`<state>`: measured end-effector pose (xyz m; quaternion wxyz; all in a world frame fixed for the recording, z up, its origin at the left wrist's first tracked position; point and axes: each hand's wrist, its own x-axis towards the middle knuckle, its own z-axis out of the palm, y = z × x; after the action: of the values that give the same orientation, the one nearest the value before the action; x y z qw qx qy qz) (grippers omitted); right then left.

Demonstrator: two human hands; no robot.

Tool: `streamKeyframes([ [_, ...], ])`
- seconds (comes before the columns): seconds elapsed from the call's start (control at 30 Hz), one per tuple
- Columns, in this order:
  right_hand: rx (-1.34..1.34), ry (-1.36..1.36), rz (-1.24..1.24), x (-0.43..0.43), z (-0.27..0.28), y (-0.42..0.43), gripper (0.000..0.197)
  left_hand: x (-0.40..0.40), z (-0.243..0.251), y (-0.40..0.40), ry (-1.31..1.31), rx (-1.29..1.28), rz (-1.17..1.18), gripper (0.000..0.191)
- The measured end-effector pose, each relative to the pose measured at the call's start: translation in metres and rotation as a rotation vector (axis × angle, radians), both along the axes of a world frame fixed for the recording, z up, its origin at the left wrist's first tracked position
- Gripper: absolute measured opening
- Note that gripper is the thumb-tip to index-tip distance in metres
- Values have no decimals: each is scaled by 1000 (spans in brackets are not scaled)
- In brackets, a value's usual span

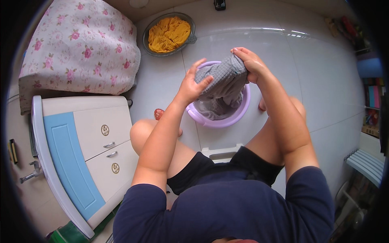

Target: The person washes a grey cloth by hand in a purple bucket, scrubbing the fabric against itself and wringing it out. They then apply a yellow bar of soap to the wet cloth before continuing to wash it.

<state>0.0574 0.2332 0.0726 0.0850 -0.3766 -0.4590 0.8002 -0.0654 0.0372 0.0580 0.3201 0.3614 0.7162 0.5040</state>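
Observation:
A grey textured cloth (pixel 226 74), crumpled and bunched, hangs over a lilac plastic basin (pixel 226 122). My right hand (pixel 250 65) grips its upper right edge with thumb and fingers. On the cloth's left side is my left hand (pixel 193 85), its fingers spread and its thumb lying over the fabric; whether it grips the cloth is unclear. The lower folds of the cloth rest inside the basin, which stands on the floor between my feet.
An oval basin (pixel 191 39) with yellow cloth (pixel 168 34) sits beyond on the tiled floor (pixel 267 45). At left are a washstand cabinet (pixel 100 121) and a flower-print cover (pixel 97 45). A pale stool (pixel 222 156) is under me; shelves (pixel 372 106) line the right.

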Motion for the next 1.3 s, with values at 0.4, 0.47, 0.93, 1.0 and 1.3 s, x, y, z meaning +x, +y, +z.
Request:
streamKeyframes([
  [0.4, 729, -50, 695, 16, 0, 2, 29, -2, -5, -6, -880, 146, -23, 21],
  [0.47, 372, 112, 406, 12, -8, -3, 23, 5, -2, 0, -1085, 201, 85, 17],
  [0.93, 1202, -36, -117, -29, -43, -98, 30, 29, -49, 40, -1097, 93, 398, 41],
  [1.0, 1285, 54, 59, -18, -13, -128, 30, 18, -52, 25, -1049, 118, 293, 40],
  [1.3, 1108, -92, 10, -27, -37, -125, 23, 23, -54, 21, -1140, 46, 459, 45],
])
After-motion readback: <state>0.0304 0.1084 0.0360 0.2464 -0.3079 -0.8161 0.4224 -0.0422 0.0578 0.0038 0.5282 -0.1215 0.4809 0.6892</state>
